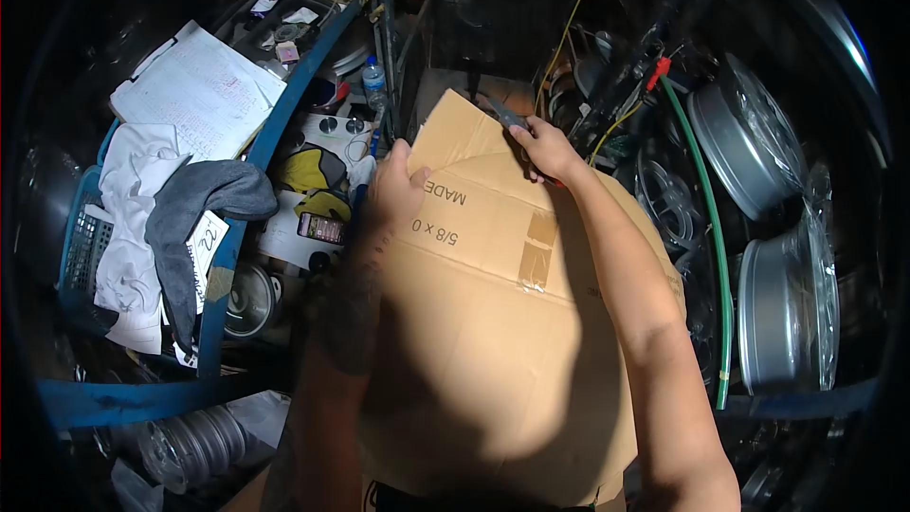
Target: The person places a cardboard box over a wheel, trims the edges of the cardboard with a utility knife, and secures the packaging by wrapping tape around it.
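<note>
A large brown cardboard sheet [474, 322] with printed text and a strip of clear tape fills the middle of the view. At its upper left edge, my left hand [398, 188] grips the cardboard, thumb on top. My right hand [545, 150] is closed around a dark-bladed cutting tool [507, 116], at the sheet's upper edge. The blade points up and left, beside a raised corner flap. Whether the blade touches the cardboard is hard to tell.
Wheel rims [749, 137] wrapped in plastic stand on the right, behind a green hose [706, 199]. Papers [199, 90], cloths [213, 192] and a blue frame [280, 118] are on the left. A phone [320, 228] and a bottle [373, 81] lie beyond my left hand.
</note>
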The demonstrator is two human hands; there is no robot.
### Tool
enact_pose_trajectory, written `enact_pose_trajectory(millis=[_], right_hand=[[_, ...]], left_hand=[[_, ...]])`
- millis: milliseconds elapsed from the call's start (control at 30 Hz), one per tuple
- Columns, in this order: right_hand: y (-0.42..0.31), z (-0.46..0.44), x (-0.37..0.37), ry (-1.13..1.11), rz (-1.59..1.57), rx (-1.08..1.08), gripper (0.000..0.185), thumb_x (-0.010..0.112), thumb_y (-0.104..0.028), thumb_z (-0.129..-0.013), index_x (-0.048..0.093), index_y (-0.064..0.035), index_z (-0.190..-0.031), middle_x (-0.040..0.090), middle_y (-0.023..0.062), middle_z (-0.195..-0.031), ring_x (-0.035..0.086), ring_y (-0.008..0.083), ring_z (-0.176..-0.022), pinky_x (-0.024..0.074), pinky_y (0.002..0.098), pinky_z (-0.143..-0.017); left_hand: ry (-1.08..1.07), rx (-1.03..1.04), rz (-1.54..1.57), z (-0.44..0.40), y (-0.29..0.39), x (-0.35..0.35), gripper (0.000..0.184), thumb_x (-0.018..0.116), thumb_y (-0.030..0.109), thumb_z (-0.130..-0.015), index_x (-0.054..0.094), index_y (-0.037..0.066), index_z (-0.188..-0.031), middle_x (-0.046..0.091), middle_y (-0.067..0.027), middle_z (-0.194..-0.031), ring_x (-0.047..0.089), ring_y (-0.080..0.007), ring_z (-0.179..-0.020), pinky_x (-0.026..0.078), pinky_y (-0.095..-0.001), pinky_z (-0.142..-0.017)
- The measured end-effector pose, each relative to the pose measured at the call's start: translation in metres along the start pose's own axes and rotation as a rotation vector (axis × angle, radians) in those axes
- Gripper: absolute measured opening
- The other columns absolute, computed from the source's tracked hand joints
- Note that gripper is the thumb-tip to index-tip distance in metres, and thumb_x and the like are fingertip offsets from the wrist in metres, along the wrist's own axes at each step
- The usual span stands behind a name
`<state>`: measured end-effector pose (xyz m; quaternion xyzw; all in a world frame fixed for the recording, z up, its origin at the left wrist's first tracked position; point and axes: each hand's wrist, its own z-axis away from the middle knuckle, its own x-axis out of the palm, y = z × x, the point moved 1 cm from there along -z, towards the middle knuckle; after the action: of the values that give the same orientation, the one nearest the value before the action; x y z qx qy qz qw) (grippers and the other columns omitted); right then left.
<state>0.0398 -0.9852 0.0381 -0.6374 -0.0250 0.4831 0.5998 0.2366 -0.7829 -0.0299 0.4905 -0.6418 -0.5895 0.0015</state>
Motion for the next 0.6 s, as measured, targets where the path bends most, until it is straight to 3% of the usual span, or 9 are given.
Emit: enact_pose_trajectory(millis=[33, 133, 167, 267, 367, 467, 533, 600], right_hand=[[-0.018, 0.000, 0.001, -0.026, 0.151, 0.004, 0.041, 0.055, -0.034, -0.106, 0.057, 0.0040, -0.120, 0.070, 0.0191, -0.084, 0.071, 0.0281, -0.062, 0.0581, 0.0416, -0.058], [-0.024, -0.004, 0.015, 0.066, 0.657, -0.208, 0.041, 0.050, -0.033, -0.106, 0.059, 0.0025, -0.123, 0.072, 0.0286, -0.103, 0.072, 0.0440, -0.094, 0.0573, 0.0507, -0.085], [-0.019, 0.002, 0.017, -0.009, 0.652, -0.119, 0.040, 0.047, -0.032, -0.106, 0.061, -0.0001, -0.125, 0.068, 0.0327, -0.117, 0.061, 0.0499, -0.117, 0.0479, 0.0542, -0.102], [-0.003, 0.048, 0.019, -0.031, 0.602, -0.096, 0.040, 0.048, -0.035, -0.107, 0.058, 0.0005, -0.121, 0.070, 0.0316, -0.108, 0.065, 0.0489, -0.109, 0.0504, 0.0550, -0.094], [-0.018, 0.081, 0.012, -0.038, 0.329, 0.150, 0.041, 0.048, -0.037, -0.107, 0.055, 0.0014, -0.121, 0.070, 0.0326, -0.102, 0.065, 0.0514, -0.105, 0.0496, 0.0569, -0.091], [0.007, 0.043, 0.032, 0.326, 0.290, -0.176, 0.041, 0.048, -0.037, -0.107, 0.054, 0.0014, -0.121, 0.068, 0.0352, -0.100, 0.063, 0.0533, -0.104, 0.0487, 0.0581, -0.091], [-0.039, 0.031, 0.030, 0.293, 0.348, -0.108, 0.041, 0.047, -0.036, -0.107, 0.055, 0.0020, -0.121, 0.067, 0.0361, -0.111, 0.061, 0.0551, -0.109, 0.0474, 0.0586, -0.095], [-0.045, 0.003, 0.033, 0.212, 0.291, -0.090, 0.041, 0.048, -0.035, -0.107, 0.056, 0.0022, -0.123, 0.068, 0.0343, -0.114, 0.061, 0.0547, -0.110, 0.0475, 0.0581, -0.096]], left_hand=[[0.018, 0.020, -0.019, 0.000, 0.000, -0.001, 0.035, 0.077, 0.011, -0.087, 0.056, 0.000, -0.113, 0.071, -0.0245, -0.108, 0.067, -0.0459, -0.107, 0.051, -0.0483, -0.089], [0.062, -0.010, 0.041, 0.003, -0.003, 0.002, 0.033, 0.077, 0.011, -0.087, 0.057, 0.000, -0.111, 0.071, -0.0242, -0.105, 0.068, -0.0456, -0.104, 0.052, -0.0466, -0.086], [0.035, -0.034, 0.076, 0.000, -0.005, 0.003, 0.033, 0.077, 0.012, -0.087, 0.057, 0.000, -0.110, 0.072, -0.0241, -0.104, 0.068, -0.0453, -0.103, 0.052, -0.0463, -0.085], [0.006, -0.087, 0.122, -0.001, -0.008, 0.006, 0.031, 0.076, 0.012, -0.087, 0.058, 0.000, -0.109, 0.072, -0.0237, -0.103, 0.069, -0.0446, -0.102, 0.052, -0.0460, -0.084], [0.061, -0.093, 0.023, 0.005, 0.017, -0.006, 0.030, 0.076, 0.013, -0.088, 0.059, 0.002, -0.110, 0.072, -0.0235, -0.104, 0.068, -0.0451, -0.103, 0.052, -0.0473, -0.084], [0.072, -0.086, -0.017, 0.008, 0.024, -0.011, 0.028, 0.073, 0.014, -0.090, 0.058, 0.002, -0.110, 0.071, -0.0243, -0.107, 0.066, -0.0471, -0.105, 0.051, -0.0507, -0.084], [0.057, -0.056, 0.005, 0.010, 0.020, -0.010, 0.025, 0.070, 0.015, -0.092, 0.056, 0.002, -0.110, 0.069, -0.0252, -0.109, 0.063, -0.0489, -0.108, 0.049, -0.0550, -0.085], [0.063, -0.026, -0.010, 0.011, 0.020, -0.012, 0.027, 0.073, 0.015, -0.091, 0.058, 0.002, -0.110, 0.070, -0.0257, -0.107, 0.065, -0.0483, -0.106, 0.050, -0.0524, -0.084]])
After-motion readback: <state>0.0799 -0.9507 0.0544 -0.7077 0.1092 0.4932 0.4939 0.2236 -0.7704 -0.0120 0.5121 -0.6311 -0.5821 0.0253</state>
